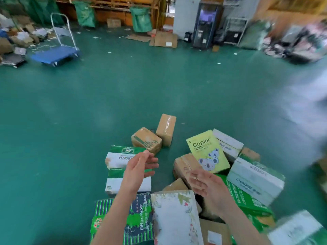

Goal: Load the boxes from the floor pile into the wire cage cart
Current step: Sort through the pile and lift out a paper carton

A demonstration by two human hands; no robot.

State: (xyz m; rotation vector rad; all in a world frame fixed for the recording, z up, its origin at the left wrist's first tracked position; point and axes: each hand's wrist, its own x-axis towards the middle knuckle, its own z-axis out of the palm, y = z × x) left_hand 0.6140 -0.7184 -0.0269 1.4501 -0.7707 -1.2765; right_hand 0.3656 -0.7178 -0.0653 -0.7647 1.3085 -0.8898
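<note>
Holds nothing in either hand. Reaches the left hand (pixel 139 171) forward, fingers straight and loosely spread, palm turned inward, above a white-and-green box (pixel 122 160); cannot tell any contact with it. Reaches the right hand (pixel 207 186) forward too, fingers relaxed and apart, palm facing the left one, above a brown box (pixel 184 165) in the middle of the pile.

Faces a pile of boxes (pixel 244 198) lying on the green floor (pixel 79 106), jumbled and tilted. Nearest, between the forearms, a white flowered box (pixel 177 220), touching a green striped box (pixel 139 220) marked "Office Paper" on its left. Beyond the right hand, a yellow paper pack (pixel 207 152) with koalas, leaning on the boxes beside it. Right of that, a long white box (pixel 254 181). At the far edge, two small brown boxes (pixel 146 139) side by side.

Well apart, at the far left, a blue trolley (pixel 54 53). Right edge blurred.
</note>
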